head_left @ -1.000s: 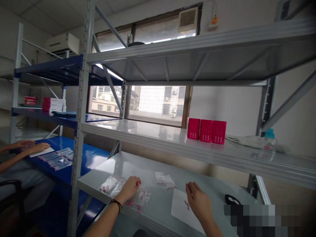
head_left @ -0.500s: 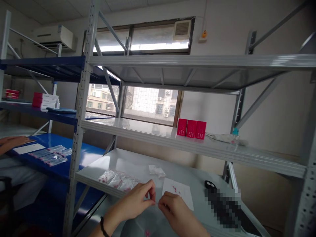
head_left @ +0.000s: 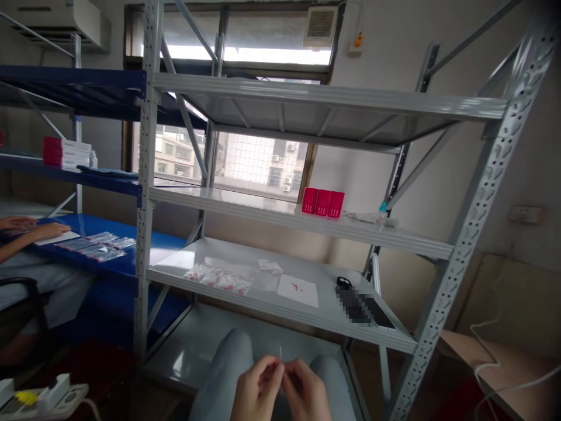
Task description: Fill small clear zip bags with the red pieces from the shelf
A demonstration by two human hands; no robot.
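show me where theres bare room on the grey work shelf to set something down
Bare: the back left of the grey work shelf, behind the row of clear bags, and the strip between the white sheet and the black object. Crowded: the front left edge, where the bags lie. Both hands are together over the lap.

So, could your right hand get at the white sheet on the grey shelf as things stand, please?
Probably yes: the right hand is down over the lap, pinching something small with the left hand, but nothing blocks the white sheet.
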